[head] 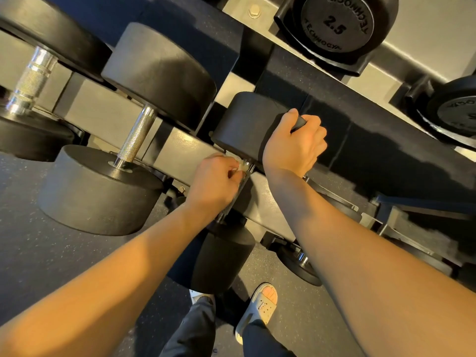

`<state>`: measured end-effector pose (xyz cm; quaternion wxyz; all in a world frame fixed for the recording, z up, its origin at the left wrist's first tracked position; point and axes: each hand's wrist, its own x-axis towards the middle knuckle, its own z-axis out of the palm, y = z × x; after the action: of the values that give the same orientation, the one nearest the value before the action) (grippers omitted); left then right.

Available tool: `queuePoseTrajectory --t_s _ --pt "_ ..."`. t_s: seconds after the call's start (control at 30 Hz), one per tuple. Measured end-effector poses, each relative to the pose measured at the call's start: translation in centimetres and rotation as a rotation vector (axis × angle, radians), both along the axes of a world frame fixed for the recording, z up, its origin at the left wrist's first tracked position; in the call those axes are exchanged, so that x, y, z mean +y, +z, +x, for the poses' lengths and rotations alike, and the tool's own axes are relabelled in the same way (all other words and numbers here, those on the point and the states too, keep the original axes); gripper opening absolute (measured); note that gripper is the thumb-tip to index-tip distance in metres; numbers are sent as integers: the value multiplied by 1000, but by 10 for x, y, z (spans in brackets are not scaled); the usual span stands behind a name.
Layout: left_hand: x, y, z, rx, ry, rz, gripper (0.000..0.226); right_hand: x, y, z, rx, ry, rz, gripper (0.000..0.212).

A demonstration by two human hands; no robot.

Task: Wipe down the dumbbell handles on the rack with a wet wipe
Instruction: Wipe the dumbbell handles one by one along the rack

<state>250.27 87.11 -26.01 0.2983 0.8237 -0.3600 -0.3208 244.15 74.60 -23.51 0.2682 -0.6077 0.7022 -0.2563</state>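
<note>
Two bare forearms (116, 274) reach in from the near edge. The left hand (213, 181) pinches a wet wipe (242, 168) against the upper end of one dumbbell's handle (239, 189), while the right hand (293, 143) grips its far head (244, 119). Wiping looks underway; whether the neighbouring handles (136, 136) on the rack (180, 148) are done, I cannot tell

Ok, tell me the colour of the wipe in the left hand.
White wet wipe, pinched by the left hand; head view.
</note>
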Motion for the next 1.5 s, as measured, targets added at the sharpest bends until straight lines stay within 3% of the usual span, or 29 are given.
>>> queuePoseTrajectory --t_s 0.13,0.27,0.33,0.4,0.53,0.77,0.87,1.03,1.23,1.3,1.43,1.5 --pt "4 -4 20 294 98 109 12 1 0 1 -4 -6 -4 44" --pt "13 -8 41 511 28 323 14 2 -1 0 -6 -8 -4 50" --pt "12 -9 40 633 120 299 13 2 -1 1 -9 -14 -5 51" --pt "0 -11 30 682 273 150 3 1 -1 1 -9 -18 -1 51" --pt "-15 -10 11 633 408 -5 8 1 0 1 -2 -13 7 46" --pt "24 0 20 419 85 244 6 2 2 1 5 -7 6 44" --pt "7 -1 13 424 146 128 5 1 3 1 6 -2 15 38" --pt "-4 -2 1 195 132 -33 24 0 7 -1 20 17 42 35" --pt "26 0 2 -23 -233 361 19 -1 8 0 -10 -8 33 41" --pt "20 4 -1 -37 -171 305 22 0 7 -4 -50 0 31 43" --pt "-11 9 -14 67 245 90 21 9 -1 -37 -217 191 42 56" --pt "-19 6 -23 5 298 44 16 20 -4 -57 -302 224 88 64"
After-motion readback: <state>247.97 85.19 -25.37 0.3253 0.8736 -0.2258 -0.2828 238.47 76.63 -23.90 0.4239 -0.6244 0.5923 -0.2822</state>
